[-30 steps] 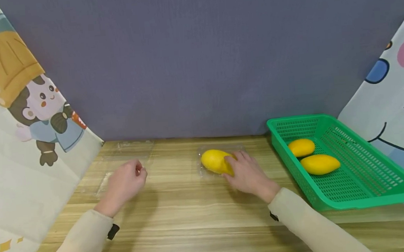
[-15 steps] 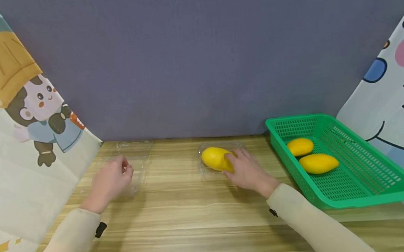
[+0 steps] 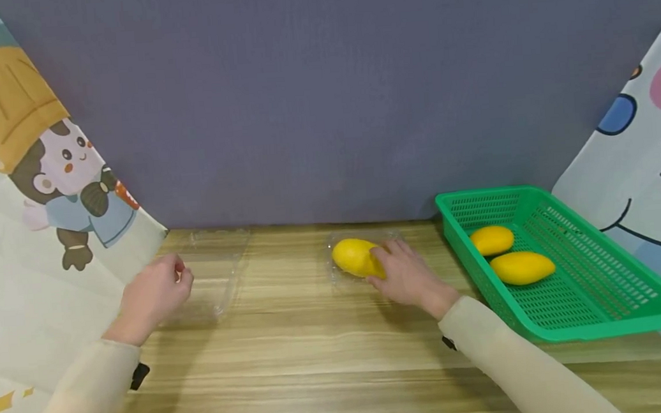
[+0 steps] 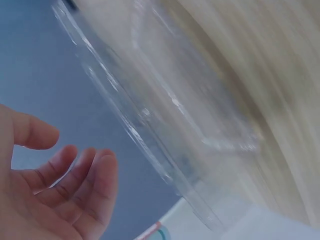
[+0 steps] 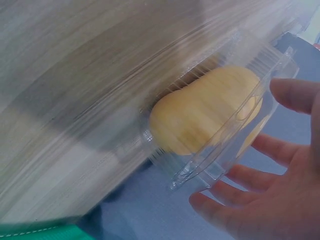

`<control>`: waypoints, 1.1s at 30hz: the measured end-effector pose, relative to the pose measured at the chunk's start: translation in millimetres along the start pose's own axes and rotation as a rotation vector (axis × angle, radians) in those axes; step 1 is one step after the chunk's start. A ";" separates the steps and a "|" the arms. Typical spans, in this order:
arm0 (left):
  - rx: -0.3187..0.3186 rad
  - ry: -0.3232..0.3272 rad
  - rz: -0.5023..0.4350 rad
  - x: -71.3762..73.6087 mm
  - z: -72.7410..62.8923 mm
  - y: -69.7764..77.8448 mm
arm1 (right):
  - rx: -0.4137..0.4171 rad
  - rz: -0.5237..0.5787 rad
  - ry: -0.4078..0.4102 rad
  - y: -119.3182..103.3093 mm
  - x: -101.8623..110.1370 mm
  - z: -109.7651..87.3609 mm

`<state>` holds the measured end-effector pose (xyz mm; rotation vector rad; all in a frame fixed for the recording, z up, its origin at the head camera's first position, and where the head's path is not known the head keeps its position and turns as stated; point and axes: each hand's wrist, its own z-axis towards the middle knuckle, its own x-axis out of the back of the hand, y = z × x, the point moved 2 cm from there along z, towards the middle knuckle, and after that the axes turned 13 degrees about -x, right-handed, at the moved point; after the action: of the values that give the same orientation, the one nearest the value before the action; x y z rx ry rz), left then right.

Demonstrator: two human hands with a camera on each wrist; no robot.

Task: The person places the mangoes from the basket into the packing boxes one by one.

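Note:
A yellow mango [image 3: 352, 257] lies inside a clear plastic box [image 5: 255, 45] on the table. My right hand [image 3: 401, 278] holds this box at its right end, thumb and fingers spread across it in the right wrist view. To the left, another clear plastic container [image 3: 217, 272] rests on the table, its transparent outline hard to read. No fruit shows in it. Over its near left part hovers my left hand [image 3: 155, 292]. The left wrist view shows that hand's fingers [image 4: 102, 185] loosely bent, holding nothing, apart from the container.
At the right stands a green plastic basket [image 3: 604, 328] with two mangoes [image 3: 521, 268] on its left side. A dark grey backdrop [image 3: 300, 106] rises behind the wooden table [image 3: 318, 361]. Cartoon-printed sheets [image 3: 0, 255] border both sides.
My left hand has moved left across the left container, uncovering its right part. The right hand and the mango's box have shifted slightly right and back.

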<state>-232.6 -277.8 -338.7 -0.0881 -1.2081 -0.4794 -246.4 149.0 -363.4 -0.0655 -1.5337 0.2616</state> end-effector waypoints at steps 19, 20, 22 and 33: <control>0.100 -0.071 0.024 1.2 -9.4 -48.7 | -0.007 0.007 -0.017 4.4 3.9 2.4; 0.105 -0.080 0.024 0.8 -9.6 -51.0 | -0.007 0.003 -0.017 4.6 4.1 2.5; 0.114 -0.101 0.025 0.7 -9.6 -55.0 | -0.007 -0.002 -0.019 5.2 4.3 2.9; 0.165 -0.218 0.010 -2.7 -5.8 -73.5 | -0.021 -0.015 -0.043 8.1 6.8 7.0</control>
<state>-257.8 -344.8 -356.9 -0.0052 -1.4564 -0.3668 -254.3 157.4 -358.1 -0.0651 -1.5787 0.2368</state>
